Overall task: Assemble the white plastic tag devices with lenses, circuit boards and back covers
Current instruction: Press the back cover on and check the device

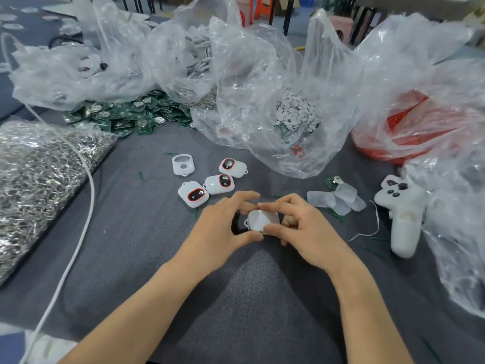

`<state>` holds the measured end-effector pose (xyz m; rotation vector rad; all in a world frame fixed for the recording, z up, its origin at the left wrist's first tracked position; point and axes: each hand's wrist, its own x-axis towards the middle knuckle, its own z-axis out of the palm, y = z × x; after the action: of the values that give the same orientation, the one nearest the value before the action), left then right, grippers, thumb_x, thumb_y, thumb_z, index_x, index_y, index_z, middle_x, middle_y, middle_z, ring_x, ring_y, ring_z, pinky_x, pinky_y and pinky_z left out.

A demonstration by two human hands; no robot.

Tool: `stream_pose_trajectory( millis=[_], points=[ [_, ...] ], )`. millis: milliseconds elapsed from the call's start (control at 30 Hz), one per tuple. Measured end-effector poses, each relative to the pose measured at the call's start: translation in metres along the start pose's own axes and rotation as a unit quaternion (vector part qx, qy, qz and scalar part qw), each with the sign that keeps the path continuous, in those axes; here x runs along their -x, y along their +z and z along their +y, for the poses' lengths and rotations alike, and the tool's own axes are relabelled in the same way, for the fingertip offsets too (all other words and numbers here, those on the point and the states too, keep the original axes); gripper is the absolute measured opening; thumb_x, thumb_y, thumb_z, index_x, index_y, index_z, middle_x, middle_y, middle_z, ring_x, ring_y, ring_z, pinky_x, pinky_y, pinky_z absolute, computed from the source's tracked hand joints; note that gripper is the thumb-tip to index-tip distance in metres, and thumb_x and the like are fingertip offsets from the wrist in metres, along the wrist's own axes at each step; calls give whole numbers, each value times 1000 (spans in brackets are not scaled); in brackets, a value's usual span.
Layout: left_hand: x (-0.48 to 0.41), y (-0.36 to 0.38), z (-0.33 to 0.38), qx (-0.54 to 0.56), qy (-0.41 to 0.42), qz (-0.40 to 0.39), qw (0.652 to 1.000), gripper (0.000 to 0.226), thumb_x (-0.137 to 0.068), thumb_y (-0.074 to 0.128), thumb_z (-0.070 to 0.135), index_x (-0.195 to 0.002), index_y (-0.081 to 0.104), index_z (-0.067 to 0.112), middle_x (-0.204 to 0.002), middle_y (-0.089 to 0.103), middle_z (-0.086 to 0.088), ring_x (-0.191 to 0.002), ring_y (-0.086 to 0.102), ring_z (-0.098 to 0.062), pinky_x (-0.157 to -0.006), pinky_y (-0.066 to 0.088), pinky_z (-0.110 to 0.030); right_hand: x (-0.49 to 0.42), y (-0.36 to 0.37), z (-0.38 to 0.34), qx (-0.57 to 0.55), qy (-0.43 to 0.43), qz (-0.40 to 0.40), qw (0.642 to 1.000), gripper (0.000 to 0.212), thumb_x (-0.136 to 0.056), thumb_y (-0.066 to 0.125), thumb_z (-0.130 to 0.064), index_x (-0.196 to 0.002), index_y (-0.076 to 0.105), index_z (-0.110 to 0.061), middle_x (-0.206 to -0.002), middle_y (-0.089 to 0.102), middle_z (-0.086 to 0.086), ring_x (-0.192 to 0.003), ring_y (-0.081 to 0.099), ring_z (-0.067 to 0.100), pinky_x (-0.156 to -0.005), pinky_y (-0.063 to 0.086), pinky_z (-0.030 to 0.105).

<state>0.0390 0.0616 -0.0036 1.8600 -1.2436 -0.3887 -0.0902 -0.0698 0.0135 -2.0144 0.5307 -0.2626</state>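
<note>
A smooth, rounded white tag (263, 219) sat just above the grey felt counter (131, 232). The left hand (220, 232) and right hand (304, 232) each had a narrow grip pinching its edges. Beyond lay three glossy red-rimmed tags (220, 183), then heaped green circuit boards (126, 114).

No text, label, brand, number or sign can be read anywhere here.
</note>
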Motion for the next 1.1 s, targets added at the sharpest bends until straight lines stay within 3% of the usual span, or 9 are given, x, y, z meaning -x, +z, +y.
stream_pose_trajectory(
  millis=[100, 167, 233, 467, 600, 700, 833, 967, 1100],
  points=[
    [0, 1, -2, -33, 13, 3, 999, 37, -71, 82, 30, -102, 63, 24, -95, 66, 16, -85, 53, 4, -78, 40, -20, 0, 0, 1, 2, 2, 0, 1000, 35, -83, 71, -9, -116, 67, -19, -101, 51, 0, -51, 48, 2, -58, 40, 9],
    [0, 2, -2, -51, 25, 4, 998, 34, -71, 82, 30, -98, 66, 18, -101, 68, 15, -81, 49, 6, -76, 36, -13, 0, 1, 2, 0, 2, 3, 1000, 34, -83, 72, -9, -115, 67, -19, -100, 52, -1, -51, 47, 1, -57, 41, 11],
    [0, 1, -1, -53, 29, 2, 998, 32, -71, 82, 28, -97, 68, 16, -106, 69, 13, -85, 52, 1, -80, 39, -16, 1, 1, 2, 8, 0, 5, 1000, 35, -84, 71, -9, -116, 67, -20, -99, 52, -3, -51, 47, 2, -58, 43, 13],
    [1, -1, 1, -44, 35, 18, 998, 16, -81, 76, 19, -95, 70, 15, -104, 69, 11, -95, 61, -12, -85, 45, -28, 0, 1, 2, 8, -7, 9, 1000, 39, -82, 71, -5, -105, 67, -36, -93, 52, -6, -49, 49, 2, -58, 43, 13],
    [3, 3, 4, -44, 4, 15, 999, 25, -83, 72, 20, -102, 58, 26, -90, 57, 24, -94, 49, -6, -81, 38, -26, 2, 0, 3, 5, -4, 12, 1000, 45, -79, 73, -5, -94, 66, -46, -74, 49, -12, -53, 47, 3, -58, 38, 9],
    [5, 5, 6, -33, -3, 17, 999, 43, -83, 71, 18, -110, 44, 37, -93, 56, 29, -99, 47, -5, -87, 34, -21, 2, 1, 5, -44, 15, 14, 999, 36, -83, 69, -8, -101, 67, -39, -71, 59, 4, -53, 50, 5, -54, 41, 14],
    [7, 5, 8, 4, 1, 25, 1000, 44, -83, 72, 12, -120, 53, 27, -95, 59, 27, -96, 55, 6, -83, 35, -3, 1, 2, 4, -74, 23, 35, 996, 16, -89, 65, -12, -97, 68, -25, -76, 66, 12, -50, 53, 6, -48, 43, 19],
    [6, 5, 11, 21, 23, 61, 998, 41, -81, 71, 7, -117, 62, 26, -103, 64, 16, -98, 58, 4, -87, 41, -10, 1, 5, 2, -97, -9, 50, 994, 18, -88, 65, -7, -92, 68, -24, -72, 64, -2, -52, 54, 5, -50, 45, 19],
    [3, 6, 10, 109, -22, 102, 988, 25, -88, 65, 11, -99, 64, 34, -91, 70, 18, -83, 64, -7, -76, 49, -16, 0, 9, -4, -169, -43, 83, 981, 24, -87, 65, -3, -94, 68, -27, -81, 70, -1, -66, 65, 11, -63, 54, 21]
  ],
)
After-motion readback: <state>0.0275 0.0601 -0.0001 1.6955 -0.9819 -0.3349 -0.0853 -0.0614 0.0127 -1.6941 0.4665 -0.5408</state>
